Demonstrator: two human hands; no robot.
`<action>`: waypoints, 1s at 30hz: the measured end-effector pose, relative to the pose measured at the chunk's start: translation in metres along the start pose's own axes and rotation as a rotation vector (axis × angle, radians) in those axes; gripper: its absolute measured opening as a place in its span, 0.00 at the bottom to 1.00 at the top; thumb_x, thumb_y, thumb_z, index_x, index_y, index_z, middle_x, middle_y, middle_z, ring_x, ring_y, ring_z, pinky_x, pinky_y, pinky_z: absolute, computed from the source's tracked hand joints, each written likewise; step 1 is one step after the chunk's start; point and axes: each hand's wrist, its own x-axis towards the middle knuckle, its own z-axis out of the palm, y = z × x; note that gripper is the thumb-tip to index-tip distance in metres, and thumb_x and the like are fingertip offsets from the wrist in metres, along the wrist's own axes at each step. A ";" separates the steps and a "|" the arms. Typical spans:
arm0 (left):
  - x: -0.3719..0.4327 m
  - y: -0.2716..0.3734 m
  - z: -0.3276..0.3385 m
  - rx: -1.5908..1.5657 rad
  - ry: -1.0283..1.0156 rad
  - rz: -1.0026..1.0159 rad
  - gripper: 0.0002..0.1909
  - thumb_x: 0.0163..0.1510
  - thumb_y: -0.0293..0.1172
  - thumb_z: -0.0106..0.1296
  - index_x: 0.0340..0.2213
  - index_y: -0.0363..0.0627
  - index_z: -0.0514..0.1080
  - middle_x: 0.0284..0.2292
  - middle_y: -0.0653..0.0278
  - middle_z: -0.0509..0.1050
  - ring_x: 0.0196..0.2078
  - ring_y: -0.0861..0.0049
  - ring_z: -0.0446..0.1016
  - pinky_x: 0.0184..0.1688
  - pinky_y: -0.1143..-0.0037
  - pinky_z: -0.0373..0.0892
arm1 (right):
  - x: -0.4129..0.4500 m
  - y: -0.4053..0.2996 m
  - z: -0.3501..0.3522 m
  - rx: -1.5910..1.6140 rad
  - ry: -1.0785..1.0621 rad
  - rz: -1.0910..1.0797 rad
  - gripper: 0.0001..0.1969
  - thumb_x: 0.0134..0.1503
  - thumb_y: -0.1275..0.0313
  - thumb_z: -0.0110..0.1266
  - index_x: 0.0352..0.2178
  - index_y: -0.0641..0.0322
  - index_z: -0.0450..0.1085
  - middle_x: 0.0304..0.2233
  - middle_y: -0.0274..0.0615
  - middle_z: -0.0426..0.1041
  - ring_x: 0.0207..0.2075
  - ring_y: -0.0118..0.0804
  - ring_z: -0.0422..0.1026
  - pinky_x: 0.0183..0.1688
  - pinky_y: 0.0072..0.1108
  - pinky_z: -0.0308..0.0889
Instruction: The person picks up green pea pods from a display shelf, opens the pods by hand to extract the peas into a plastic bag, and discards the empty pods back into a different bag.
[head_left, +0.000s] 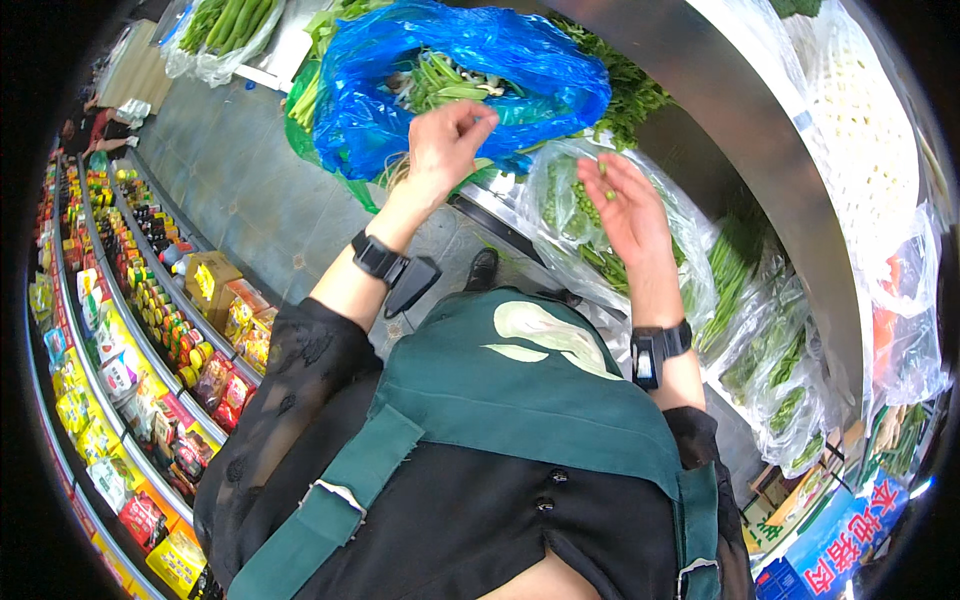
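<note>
A blue plastic bag (349, 105) stands open in front of me with green pods (442, 75) inside. At its near edge is my left hand (448, 139), thumb and fingertips drawn together; whether anything is between them cannot be told. My right hand (626, 206) is raised, palm partly up, over a clear plastic bag (551, 161) of shelled green peas (585, 202). A few green peas (609, 195) rest against the fingers of that hand. Green bean-like vegetables (604, 262) lie in the clear plastic just below it.
Bagged leafy greens (780, 375) line the shelf at right, under a curved metal edge (817, 172). Shelves of packaged goods (165, 330) run along the left, with a cardboard box (212, 281). A person (94, 131) is far off at upper left, beyond the tiled floor (262, 165).
</note>
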 end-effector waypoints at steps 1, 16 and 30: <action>-0.009 0.006 0.002 -0.029 -0.116 -0.027 0.07 0.50 0.32 0.55 0.27 0.40 0.75 0.17 0.67 0.72 0.21 0.86 0.70 0.23 0.82 0.64 | -0.010 0.000 -0.014 0.000 0.013 -0.009 0.09 0.55 0.79 0.44 0.38 0.75 0.65 0.41 0.60 0.69 0.45 0.49 0.69 0.51 0.32 0.64; -0.057 0.033 0.063 -0.035 -0.900 0.227 0.14 0.49 0.38 0.55 0.24 0.37 0.71 0.20 0.60 0.71 0.21 0.75 0.68 0.24 0.75 0.63 | -0.035 0.010 -0.085 0.120 0.239 -0.026 0.15 0.57 0.75 0.47 0.45 0.73 0.62 0.49 0.54 0.63 0.52 0.49 0.63 0.54 0.36 0.60; -0.044 0.010 0.029 -0.286 -0.490 -0.240 0.10 0.56 0.31 0.49 0.23 0.39 0.71 0.22 0.69 0.72 0.27 0.87 0.68 0.31 0.84 0.62 | -0.124 0.020 -0.190 -1.471 0.563 -0.045 0.16 0.50 0.74 0.52 0.42 0.66 0.67 0.34 0.49 0.74 0.36 0.42 0.74 0.41 0.26 0.67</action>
